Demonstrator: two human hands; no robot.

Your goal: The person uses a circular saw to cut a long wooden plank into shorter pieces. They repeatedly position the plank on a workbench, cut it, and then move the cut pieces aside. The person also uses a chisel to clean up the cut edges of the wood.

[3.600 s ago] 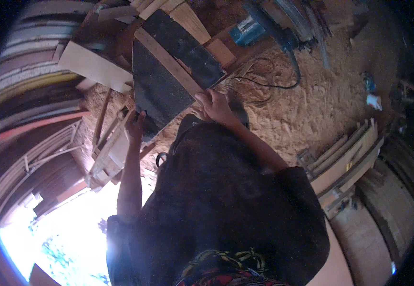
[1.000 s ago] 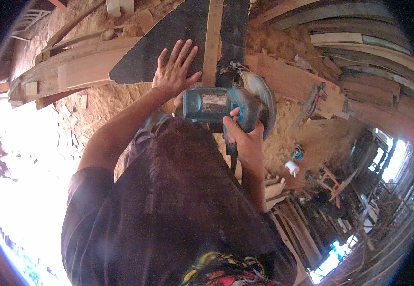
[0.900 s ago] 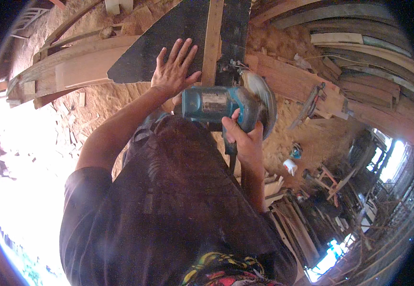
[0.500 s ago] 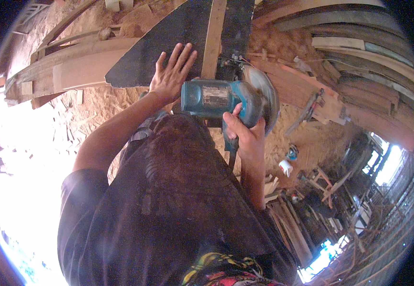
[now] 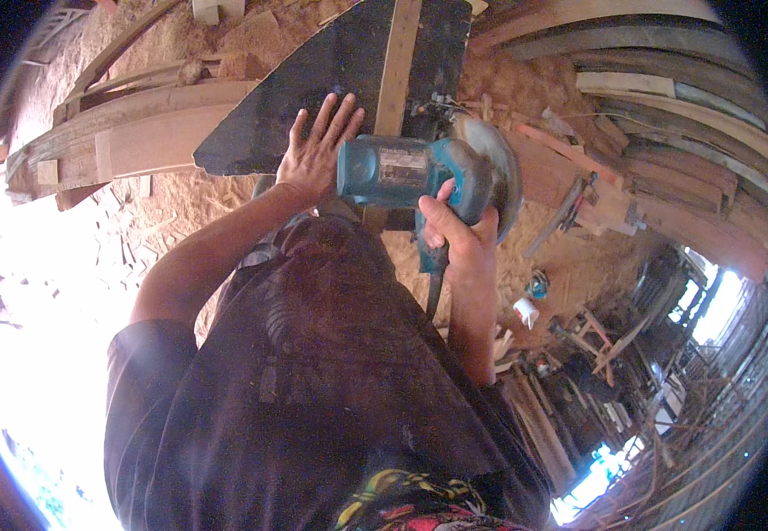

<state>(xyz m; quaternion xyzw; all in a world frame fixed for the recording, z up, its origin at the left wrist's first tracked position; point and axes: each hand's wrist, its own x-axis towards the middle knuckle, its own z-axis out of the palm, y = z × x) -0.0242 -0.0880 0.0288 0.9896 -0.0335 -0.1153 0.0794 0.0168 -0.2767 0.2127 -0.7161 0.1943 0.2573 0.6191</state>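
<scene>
A teal circular saw [image 5: 393, 173] rests over the right part of a dark, black-faced board [image 5: 264, 115]. My right hand [image 5: 459, 226] is wrapped round the saw's rear handle, its thumb on the near side. The rounded blade guard [image 5: 495, 164] lies to the right of the motor; the blade's cutting edge is hidden. A pale wooden strip [image 5: 397, 75] runs lengthwise on the board, and the saw's motor covers part of it. My left hand [image 5: 315, 155] lies flat on the board, fingers spread, just left of the motor.
Thick timber beams [image 5: 158, 119] lie at the left, and stacked planks [image 5: 685, 97] at the far right. Sawdust and wood chips cover the ground. A hand tool [image 5: 570, 208] lies on a beam to the right, with a white container [image 5: 526, 311] below. The saw's cord [image 5: 434, 296] hangs near my body.
The saw and my right hand have shifted very slightly to the right, the motor a little farther away. My left hand stays flat on the board and appears slightly nearer.
</scene>
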